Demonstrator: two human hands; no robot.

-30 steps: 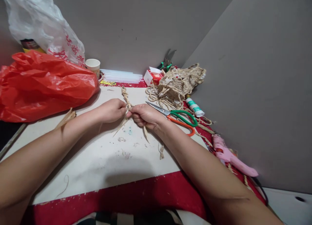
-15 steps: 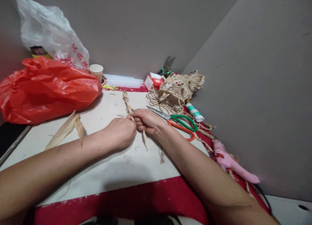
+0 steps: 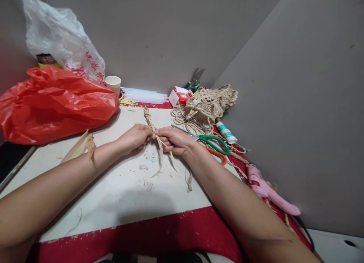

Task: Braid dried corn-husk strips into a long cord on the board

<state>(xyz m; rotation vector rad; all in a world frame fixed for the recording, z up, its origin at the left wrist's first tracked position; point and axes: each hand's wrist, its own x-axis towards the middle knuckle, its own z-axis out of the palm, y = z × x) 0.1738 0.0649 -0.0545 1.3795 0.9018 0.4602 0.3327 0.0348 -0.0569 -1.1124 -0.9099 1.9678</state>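
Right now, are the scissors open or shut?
Shut, it seems: the scissors' visible blades lie together in one narrow point; the right hand partly hides them.

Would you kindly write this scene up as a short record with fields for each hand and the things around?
Left hand: closed at the near end of the braid
Right hand: pinching the same end
Strips: pale, hanging by the right hand
Scissors: beside the right hand, partly covered
Left side: red bag, paper cup
Right side: rope heap, pink glue gun
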